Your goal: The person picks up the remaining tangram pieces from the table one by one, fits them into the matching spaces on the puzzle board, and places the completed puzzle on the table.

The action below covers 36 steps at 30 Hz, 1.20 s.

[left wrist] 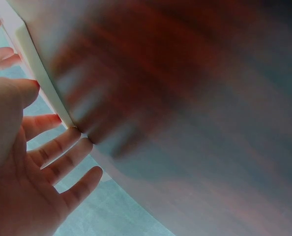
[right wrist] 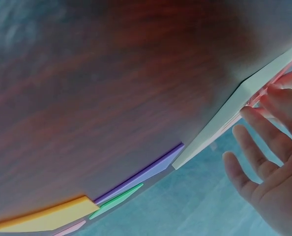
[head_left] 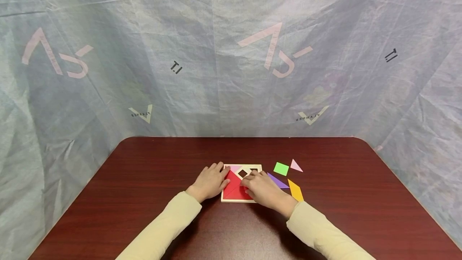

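Grey cloth backdrop (head_left: 216,95) bears mirrored "PLANNER" across pale yellow V shapes (head_left: 311,120), plus black letters (head_left: 391,55) reading "T.I".

The tray (head_left: 236,201) lies on the table (head_left: 151,167), the left hand (head_left: 209,181) at its left edge, the right hand (head_left: 265,189) over its right part. Just right of the tray sits one triangle (head_left: 278,181), then a parallelogram (head_left: 296,190); a square (head_left: 281,168) and, rightward, a second triangle (head_left: 296,166) lie farther off.

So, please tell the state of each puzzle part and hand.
Puzzle board: partly filled.
Red pieces: set in board.
Inner pink piece: set in board.
Purple triangle: loose, flat.
Green square: loose, flat.
Yellow piece: loose, flat.
Pink triangle: loose, flat.
Left hand: touching board.
Right hand: over board.
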Tool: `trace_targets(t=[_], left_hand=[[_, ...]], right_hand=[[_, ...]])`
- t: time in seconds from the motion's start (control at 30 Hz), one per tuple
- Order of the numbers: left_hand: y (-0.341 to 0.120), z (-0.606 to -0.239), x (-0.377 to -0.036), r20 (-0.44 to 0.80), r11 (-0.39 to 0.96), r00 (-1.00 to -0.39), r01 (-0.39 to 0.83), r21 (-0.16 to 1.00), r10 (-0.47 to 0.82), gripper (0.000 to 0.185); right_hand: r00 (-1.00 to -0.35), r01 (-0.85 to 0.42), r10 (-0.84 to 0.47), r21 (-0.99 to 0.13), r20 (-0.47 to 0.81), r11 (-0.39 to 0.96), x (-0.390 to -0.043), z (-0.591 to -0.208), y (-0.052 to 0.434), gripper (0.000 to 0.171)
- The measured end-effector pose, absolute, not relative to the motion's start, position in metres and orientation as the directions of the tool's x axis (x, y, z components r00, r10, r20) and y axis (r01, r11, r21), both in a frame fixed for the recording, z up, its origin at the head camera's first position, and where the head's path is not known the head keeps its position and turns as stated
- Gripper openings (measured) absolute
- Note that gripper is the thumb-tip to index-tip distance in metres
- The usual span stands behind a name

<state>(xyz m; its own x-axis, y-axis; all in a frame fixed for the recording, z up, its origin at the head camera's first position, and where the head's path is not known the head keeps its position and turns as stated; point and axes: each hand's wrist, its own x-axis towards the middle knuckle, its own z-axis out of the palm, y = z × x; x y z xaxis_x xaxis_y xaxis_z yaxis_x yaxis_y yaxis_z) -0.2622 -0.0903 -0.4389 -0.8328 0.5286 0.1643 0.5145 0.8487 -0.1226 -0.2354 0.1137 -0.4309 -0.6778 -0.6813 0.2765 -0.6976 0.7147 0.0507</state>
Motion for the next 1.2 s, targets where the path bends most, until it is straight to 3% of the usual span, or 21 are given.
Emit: trace_targets(t=[0.5, 1.0, 1.2], left_hand=[[-0.089, -0.437, -0.262, 0.167, 0.848, -0.831, 0.519, -0.11, 0.53, 0.043], [-0.09, -0.437, -0.262, 0.148, 0.852, -0.839, 0.513, -0.104, 0.524, 0.044], [-0.089, -0.436, -0.261, 0.143, 0.853, -0.841, 0.512, -0.096, 0.521, 0.044]], right_hand=[[-0.652, -0.713, -0.694, 0.065, 0.306, 0.698, -0.233, -0.432, 0.116, 0.009], [-0.71, -0.69, -0.67, -0.028, 0.216, 0.723, -0.231, -0.429, 0.121, 0.019], [-0.701, -0.694, -0.671, -0.013, 0.243, 0.72, -0.233, -0.428, 0.126, 0.018]])
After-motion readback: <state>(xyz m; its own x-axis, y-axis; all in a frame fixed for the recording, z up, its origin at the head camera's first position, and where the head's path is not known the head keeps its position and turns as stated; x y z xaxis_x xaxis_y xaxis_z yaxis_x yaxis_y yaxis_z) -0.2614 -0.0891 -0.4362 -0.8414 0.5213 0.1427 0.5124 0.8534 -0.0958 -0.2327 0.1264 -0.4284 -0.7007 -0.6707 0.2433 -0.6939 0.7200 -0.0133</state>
